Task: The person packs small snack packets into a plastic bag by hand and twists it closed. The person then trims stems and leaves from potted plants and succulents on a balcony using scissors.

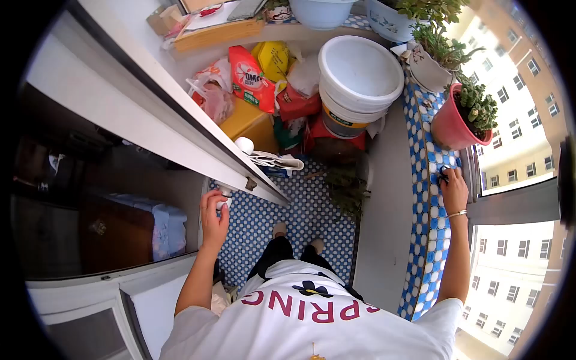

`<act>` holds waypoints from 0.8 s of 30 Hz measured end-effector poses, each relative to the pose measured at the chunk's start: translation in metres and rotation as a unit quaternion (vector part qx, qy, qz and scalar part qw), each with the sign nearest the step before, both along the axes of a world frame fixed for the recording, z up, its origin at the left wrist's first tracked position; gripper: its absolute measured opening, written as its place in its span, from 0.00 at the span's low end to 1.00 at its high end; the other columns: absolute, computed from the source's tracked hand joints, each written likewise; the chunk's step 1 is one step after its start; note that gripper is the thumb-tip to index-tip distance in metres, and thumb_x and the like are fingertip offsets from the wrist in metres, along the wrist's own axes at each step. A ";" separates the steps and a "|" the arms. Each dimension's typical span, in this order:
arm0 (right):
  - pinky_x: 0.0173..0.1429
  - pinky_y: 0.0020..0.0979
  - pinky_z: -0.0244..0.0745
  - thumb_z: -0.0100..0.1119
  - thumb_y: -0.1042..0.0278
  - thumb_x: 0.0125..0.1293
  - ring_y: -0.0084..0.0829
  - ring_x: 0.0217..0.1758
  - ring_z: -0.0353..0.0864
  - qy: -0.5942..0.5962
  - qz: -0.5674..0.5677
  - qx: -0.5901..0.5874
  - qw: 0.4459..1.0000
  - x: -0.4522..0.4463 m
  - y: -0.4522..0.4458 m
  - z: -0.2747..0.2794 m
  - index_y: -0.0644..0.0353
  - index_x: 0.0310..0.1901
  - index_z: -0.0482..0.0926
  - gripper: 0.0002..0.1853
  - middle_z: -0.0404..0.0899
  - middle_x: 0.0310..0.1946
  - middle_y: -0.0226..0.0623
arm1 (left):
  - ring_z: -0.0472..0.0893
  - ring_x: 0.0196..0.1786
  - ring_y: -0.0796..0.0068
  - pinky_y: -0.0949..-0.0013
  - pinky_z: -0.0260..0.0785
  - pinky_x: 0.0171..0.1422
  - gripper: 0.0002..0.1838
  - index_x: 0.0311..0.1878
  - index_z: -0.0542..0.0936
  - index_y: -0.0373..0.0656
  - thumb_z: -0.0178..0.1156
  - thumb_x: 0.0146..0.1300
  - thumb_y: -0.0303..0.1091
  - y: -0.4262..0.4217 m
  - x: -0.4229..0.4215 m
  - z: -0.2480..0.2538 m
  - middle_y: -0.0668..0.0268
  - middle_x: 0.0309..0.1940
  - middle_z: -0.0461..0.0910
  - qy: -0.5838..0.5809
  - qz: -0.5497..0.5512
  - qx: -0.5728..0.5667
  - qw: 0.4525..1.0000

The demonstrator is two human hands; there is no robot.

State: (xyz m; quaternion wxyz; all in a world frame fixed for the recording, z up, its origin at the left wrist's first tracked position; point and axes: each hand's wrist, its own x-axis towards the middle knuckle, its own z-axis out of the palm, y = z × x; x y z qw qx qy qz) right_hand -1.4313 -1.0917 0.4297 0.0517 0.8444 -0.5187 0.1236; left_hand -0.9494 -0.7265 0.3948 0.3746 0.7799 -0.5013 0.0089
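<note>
My left hand (214, 220) is at the edge of the white door (186, 129), its fingers closed around a small white knob (224, 203). On the right, my right hand (455, 193) reaches to the blue-and-white tiled ledge (423, 240). Its fingers are bent down onto a small black object (444, 174), whose kind I cannot make out. Just beyond that hand, a red flowerpot (455, 123) with a leafy plant (476, 109) leans on the ledge by the window.
Stacked white buckets (361, 69) stand ahead. Left of them are a red detergent bag (251, 78), a yellow bag (273, 60) and a yellow box (249, 123). A dark leafy plant (347, 189) lies low on the tiled floor (252, 231). More pots, including a pale blue pot (323, 12), line the ledge.
</note>
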 end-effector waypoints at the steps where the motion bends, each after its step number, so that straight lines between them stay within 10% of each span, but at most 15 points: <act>1: 0.44 0.44 0.74 0.60 0.73 0.57 0.46 0.44 0.78 -0.003 0.005 -0.002 1.000 -0.002 0.001 -0.001 0.57 0.42 0.73 0.11 0.77 0.39 0.39 | 0.72 0.54 0.53 0.60 0.64 0.60 0.11 0.45 0.75 0.38 0.56 0.58 0.21 0.015 -0.003 -0.005 0.54 0.50 0.72 0.017 0.031 -0.005 0.999; 11: 0.50 0.41 0.71 0.56 0.81 0.55 0.46 0.47 0.75 -0.053 0.072 -0.038 0.995 -0.008 0.018 -0.011 0.61 0.45 0.73 0.14 0.75 0.41 0.43 | 0.71 0.52 0.54 0.60 0.61 0.62 0.20 0.55 0.71 0.28 0.45 0.74 0.37 0.222 0.007 -0.113 0.47 0.51 0.74 0.170 0.394 0.089 0.899; 24: 0.41 0.42 0.72 0.59 0.80 0.50 0.42 0.39 0.78 0.003 0.063 0.046 0.997 -0.001 0.042 0.025 0.55 0.36 0.81 0.11 0.74 0.33 0.37 | 0.68 0.66 0.56 0.58 0.58 0.70 0.26 0.66 0.66 0.34 0.45 0.72 0.42 0.347 0.035 -0.120 0.51 0.64 0.69 0.321 0.518 -0.164 0.775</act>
